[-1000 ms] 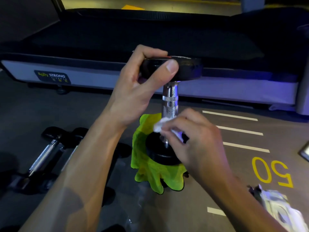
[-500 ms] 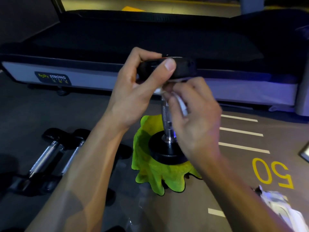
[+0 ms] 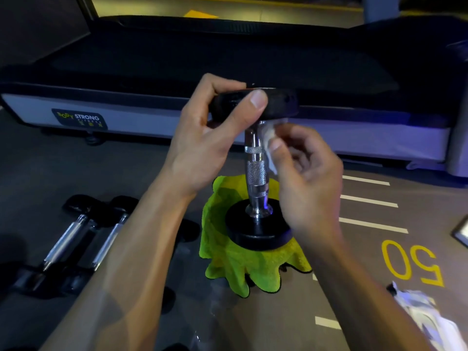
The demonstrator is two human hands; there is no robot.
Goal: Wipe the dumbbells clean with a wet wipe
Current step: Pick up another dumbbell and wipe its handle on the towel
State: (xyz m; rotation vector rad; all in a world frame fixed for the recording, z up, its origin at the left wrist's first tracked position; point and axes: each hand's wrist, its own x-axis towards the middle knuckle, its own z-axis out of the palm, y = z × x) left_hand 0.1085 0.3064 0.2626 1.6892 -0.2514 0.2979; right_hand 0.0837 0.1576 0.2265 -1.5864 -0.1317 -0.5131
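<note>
A dumbbell (image 3: 256,173) with a chrome knurled handle and black round heads stands upright on a lime-green cloth (image 3: 243,267) on the floor. My left hand (image 3: 215,138) grips its top head, thumb across the front rim. My right hand (image 3: 304,178) pinches a white wet wipe (image 3: 271,138) against the right side of the handle, just under the top head.
Two more dumbbells (image 3: 83,239) lie on the floor at the left. A treadmill deck (image 3: 152,120) runs across the back. A wipes packet (image 3: 430,317) lies at the lower right, near a yellow "50" floor marking (image 3: 410,262) and white lines.
My right hand slid the wipe from the bottom of the handle up to the top, and now holds it at the handle's right side. The left hand kept its grip on the top head.
</note>
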